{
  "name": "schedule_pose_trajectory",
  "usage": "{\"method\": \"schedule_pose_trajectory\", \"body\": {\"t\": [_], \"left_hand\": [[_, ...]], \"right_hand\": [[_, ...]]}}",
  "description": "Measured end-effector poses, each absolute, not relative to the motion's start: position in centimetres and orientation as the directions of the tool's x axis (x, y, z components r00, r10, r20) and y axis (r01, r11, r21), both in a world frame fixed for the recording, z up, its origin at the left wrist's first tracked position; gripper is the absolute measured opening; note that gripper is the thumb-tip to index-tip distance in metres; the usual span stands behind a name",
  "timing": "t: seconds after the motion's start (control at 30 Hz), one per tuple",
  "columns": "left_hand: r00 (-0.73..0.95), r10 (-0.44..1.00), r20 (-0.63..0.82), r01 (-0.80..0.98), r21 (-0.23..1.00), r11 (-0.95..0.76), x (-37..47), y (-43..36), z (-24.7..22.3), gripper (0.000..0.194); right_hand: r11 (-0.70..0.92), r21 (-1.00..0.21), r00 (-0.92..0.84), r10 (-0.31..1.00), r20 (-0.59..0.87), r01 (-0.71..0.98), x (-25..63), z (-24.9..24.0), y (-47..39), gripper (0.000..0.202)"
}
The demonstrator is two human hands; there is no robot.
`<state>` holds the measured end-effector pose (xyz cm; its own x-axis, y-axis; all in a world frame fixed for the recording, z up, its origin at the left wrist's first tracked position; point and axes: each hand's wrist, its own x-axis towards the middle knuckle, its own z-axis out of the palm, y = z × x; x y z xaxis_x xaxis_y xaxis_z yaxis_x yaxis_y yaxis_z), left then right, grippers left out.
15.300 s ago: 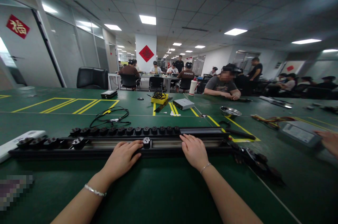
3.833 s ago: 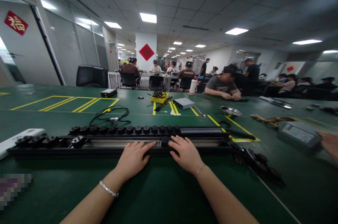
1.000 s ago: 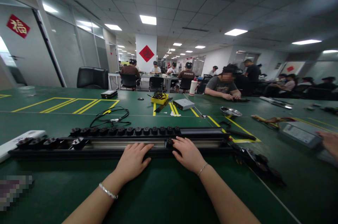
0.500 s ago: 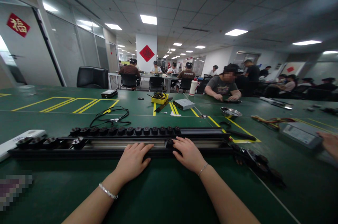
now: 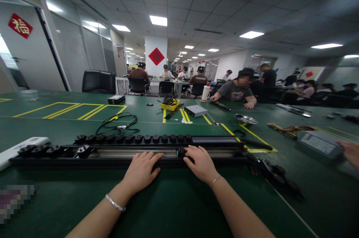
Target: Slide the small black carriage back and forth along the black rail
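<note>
Across the table lies a long black rail (image 5: pixel 106 161) with a shiny metal channel. My left hand (image 5: pixel 143 170) rests on its front edge, fingers stretched out and nothing in them. To the right of it, my right hand (image 5: pixel 200 164) grips a small black socket module (image 5: pixel 180 151) sitting in the channel; the fingers partly cover it. More such modules, one of them a socket module (image 5: pixel 83 151) standing apart, sit toward the rail's left end. Just behind lies a second black rail (image 5: pixel 215 139) with a row of black modules (image 5: pixel 137 139) along it.
Loose black modules (image 5: pixel 276 174) lie in a chain at the right. A grey power supply box (image 5: pixel 319 142) is near another person's hand (image 5: pixel 350 152). Farther back are a black cable (image 5: pixel 119 123), a metal bowl (image 5: pixel 245 119) and a grey box (image 5: pixel 195 110). A co-worker (image 5: pixel 237 90) sits opposite.
My hands and the rail stay almost where they were. Across the table, the co-worker's hands have spread apart, and the dark object there lies farther left.
</note>
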<state>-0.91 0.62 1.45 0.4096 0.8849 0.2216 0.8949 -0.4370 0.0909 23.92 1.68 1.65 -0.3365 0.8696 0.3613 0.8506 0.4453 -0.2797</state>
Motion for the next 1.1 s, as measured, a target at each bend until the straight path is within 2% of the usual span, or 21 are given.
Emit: {"method": "schedule_pose_trajectory", "body": {"t": [0.1,0.37,0.7,1.1], "left_hand": [[0.413,0.880,0.233,0.892,0.090,-0.443,-0.9,0.6,1.3,0.047],[0.418,0.872,0.253,0.888,0.087,-0.451,-0.9,0.7,1.2,0.046],[0.423,0.870,0.254,0.886,0.086,-0.456,-1.0,0.8,1.1,0.045],[0.425,0.866,0.262,0.888,0.066,-0.456,-1.1,0.9,0.9,0.045]], "right_hand": [[0.382,-0.326,-0.255,0.893,0.370,0.865,23.4,1.6,1.8,0.022],[0.299,-0.377,-0.128,0.900,0.416,0.877,22.4,1.5,1.7,0.015],[0.506,-0.137,-0.384,0.781,0.492,0.852,23.6,1.0,2.0,0.021],[0.546,-0.084,-0.408,0.712,0.571,0.834,23.8,0.5,2.3,0.019]]}}
